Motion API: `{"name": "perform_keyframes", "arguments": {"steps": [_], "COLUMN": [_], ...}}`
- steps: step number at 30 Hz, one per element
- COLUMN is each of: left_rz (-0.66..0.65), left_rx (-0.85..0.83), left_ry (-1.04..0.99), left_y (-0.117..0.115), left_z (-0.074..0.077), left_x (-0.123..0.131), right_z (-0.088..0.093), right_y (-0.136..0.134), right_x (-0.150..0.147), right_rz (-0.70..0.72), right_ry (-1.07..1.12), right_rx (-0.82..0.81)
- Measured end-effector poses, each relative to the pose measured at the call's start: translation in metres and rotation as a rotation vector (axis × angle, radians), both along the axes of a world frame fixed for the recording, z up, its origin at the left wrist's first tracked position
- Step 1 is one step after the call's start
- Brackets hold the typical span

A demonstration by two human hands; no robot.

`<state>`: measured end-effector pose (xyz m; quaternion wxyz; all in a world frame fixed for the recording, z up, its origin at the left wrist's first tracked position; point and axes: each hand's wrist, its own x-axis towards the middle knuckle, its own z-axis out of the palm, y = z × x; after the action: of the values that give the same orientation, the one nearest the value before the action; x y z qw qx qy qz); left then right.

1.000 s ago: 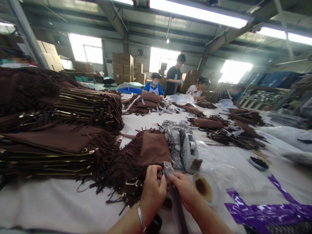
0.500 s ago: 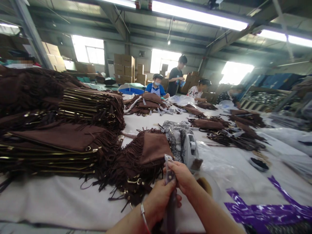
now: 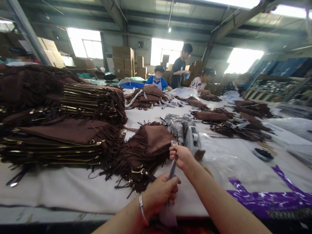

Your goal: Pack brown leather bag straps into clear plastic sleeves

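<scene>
A dark strap in a clear plastic sleeve (image 3: 172,169) runs between my two hands, slanting down toward me. My left hand (image 3: 163,191), with a bracelet at the wrist, is closed around its lower part. Higher up, my right hand (image 3: 181,156) pinches the sleeve near its top end. Just beyond the right hand lies a brown fringed bag (image 3: 159,139), its fringe spread to the left and gold clasps at its lower edge. A white tape dispenser (image 3: 194,138) stands behind my right hand. The sleeve's lower end hangs blurred below my left hand.
Stacked brown bags with gold zippers (image 3: 56,139) fill the left side. Purple plastic strips (image 3: 270,201) lie at the right, near a small dark dish (image 3: 263,154). Clear plastic sheeting (image 3: 226,162) covers part of the white table (image 3: 73,188). Several co-workers are across the table.
My hands have moved apart along the sleeved strap: the right one upward and away, the left one slightly down. The camera view has tilted downward a little.
</scene>
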<state>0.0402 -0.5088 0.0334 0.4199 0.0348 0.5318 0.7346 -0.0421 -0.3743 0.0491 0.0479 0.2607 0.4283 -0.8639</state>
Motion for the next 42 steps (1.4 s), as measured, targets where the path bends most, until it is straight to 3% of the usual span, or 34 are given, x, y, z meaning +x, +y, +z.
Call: {"name": "perform_keyframes", "arguments": {"steps": [4,8,13,15,18,23,29,34,42], "left_rz": [-0.147,-0.223,-0.223,-0.121,-0.021,0.017,0.054,0.084,0.211], "left_rx": [0.021,-0.085,0.02,0.056,0.028,0.032,-0.059,-0.138,-0.217], "left_ry": [-0.098,0.001,0.081,0.044,0.027,-0.089,-0.073,0.01,0.068], "left_y": [-0.034,-0.068,-0.087,-0.078,-0.045,0.006,0.005,0.009,0.009], "left_z": [-0.002,-0.001,0.02,0.023,0.016,-0.005,-0.016,-0.01,-0.014], "left_x": [0.017,0.034,0.007,-0.013,-0.036,-0.043,-0.036,-0.025,-0.015], "right_z": [-0.002,-0.003,-0.002,-0.002,-0.005,-0.006,-0.021,-0.04,-0.041], "right_y": [0.01,0.012,0.005,0.0,-0.008,-0.007,0.007,-0.003,-0.001], "right_x": [-0.011,-0.012,-0.004,-0.001,0.003,0.013,0.038,0.033,0.024], "right_rz": [-0.038,-0.068,-0.078,-0.079,-0.09,-0.088,0.16,0.064,0.105], "right_ry": [-0.01,-0.026,-0.034,-0.033,-0.034,-0.036,-0.002,0.045,0.089], "right_rx": [-0.018,-0.035,-0.054,-0.054,-0.037,0.029,0.197,0.369,0.43]}}
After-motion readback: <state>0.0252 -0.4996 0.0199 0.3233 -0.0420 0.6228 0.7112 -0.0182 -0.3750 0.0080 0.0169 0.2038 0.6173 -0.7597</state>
